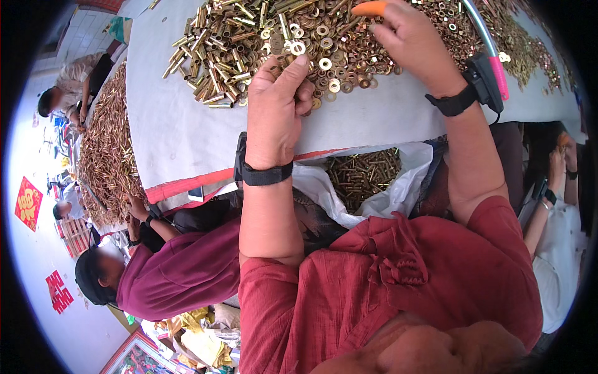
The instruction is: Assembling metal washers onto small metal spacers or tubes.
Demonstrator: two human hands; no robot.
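My left hand (277,100) is closed, thumb pressed against curled fingers. A pale ring-shaped washer (299,48) shows at its fingertips, beside a slim brass-coloured metal rod or sleeve (284,26). To the right, my right hand (414,47) hovers over the pile with index finger and thumb apart, and I see nothing between them. An orange finger cot (369,8) covers that index finger. Below both hands lie loose metal sleeves (218,59), flat washers (325,63) and small nuts (372,57), heaped on a grey-white sheet (174,118).
A rod with a pink handle (498,78) lies at the right. An open white sack (411,168) of metal pieces (364,177) is below the table edge (187,182). A phone (195,194) lies near it. Co-workers sit left, one in purple (180,268), and right, one in white (557,262).
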